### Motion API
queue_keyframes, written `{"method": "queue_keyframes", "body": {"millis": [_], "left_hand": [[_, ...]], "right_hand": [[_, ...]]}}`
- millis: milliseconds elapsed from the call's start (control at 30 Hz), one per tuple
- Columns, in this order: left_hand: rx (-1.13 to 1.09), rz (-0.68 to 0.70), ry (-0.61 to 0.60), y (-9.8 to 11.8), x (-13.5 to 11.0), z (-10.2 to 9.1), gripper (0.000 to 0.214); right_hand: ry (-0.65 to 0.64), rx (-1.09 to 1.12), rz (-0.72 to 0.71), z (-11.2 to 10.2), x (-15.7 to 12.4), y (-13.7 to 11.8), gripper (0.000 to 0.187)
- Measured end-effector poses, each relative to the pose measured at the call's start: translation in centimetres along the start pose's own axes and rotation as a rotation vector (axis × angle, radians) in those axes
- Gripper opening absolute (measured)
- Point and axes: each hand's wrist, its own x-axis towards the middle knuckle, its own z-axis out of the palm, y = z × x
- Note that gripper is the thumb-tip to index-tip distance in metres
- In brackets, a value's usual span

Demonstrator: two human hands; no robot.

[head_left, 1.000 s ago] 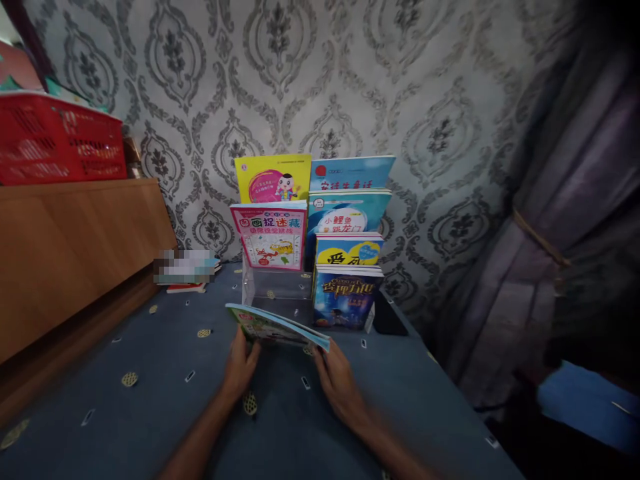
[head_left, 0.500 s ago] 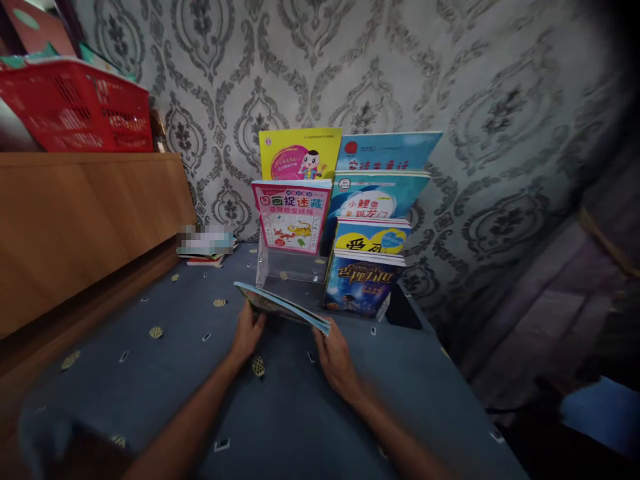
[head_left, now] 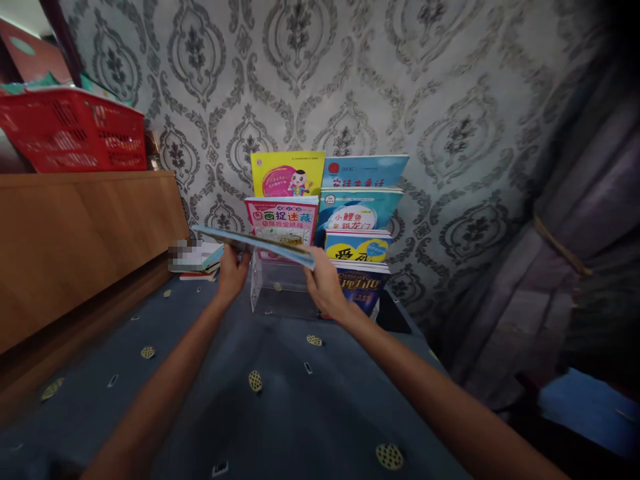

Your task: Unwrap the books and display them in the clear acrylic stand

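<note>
Both my hands hold a thin picture book (head_left: 255, 243) nearly flat, seen edge-on, in front of a clear tiered book rack (head_left: 277, 293). My left hand (head_left: 233, 273) grips its left part from below and my right hand (head_left: 324, 283) grips its right end. The rack carries several children's books: a yellow one (head_left: 287, 172) and a pink one (head_left: 283, 220) on the left, blue ones (head_left: 363, 172) and a dark starry one (head_left: 363, 287) on the right. The rack's lower left tiers show bare clear plastic.
The rack stands on a blue patterned cloth surface (head_left: 280, 400) against a grey damask wall. A wooden headboard (head_left: 75, 240) with a red basket (head_left: 75, 130) on top runs along the left. A small stack of books (head_left: 197, 260) lies behind my left hand. Dark curtains (head_left: 565, 253) hang at right.
My hands have lifted the thin book from low over the cloth up and forward, level with the rack's pink book. My arms are stretched further out.
</note>
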Motion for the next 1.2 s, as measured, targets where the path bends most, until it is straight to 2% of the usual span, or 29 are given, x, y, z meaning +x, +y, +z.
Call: {"method": "queue_keyframes", "body": {"millis": [133,267,433,667,933,1200], "left_hand": [[0.06,0.023,0.02,-0.2,3.9,1.2,0.019],[0.154,0.053,-0.051,-0.4,5.2,1.7,0.026],[0.222,0.054,-0.098,-1.5,5.6,2.2,0.026],[0.264,0.025,-0.129,-2.7,6.0,2.8,0.022],[0.354,0.012,-0.179,-2.8,6.3,3.0,0.022],[0.592,0.011,-0.25,-3.0,5.4,3.2,0.016]], "right_hand": [[0.028,-0.07,-0.004,-0.2,4.3,2.2,0.027],[0.003,-0.142,0.058,-0.4,5.6,3.8,0.025],[-0.051,-0.151,0.077,-0.2,5.3,4.7,0.027],[-0.114,-0.186,0.065,-0.2,5.7,5.3,0.019],[-0.026,-0.15,0.074,-0.7,7.1,4.7,0.021],[0.05,-0.144,0.031,-1.6,8.6,4.9,0.045]]}}
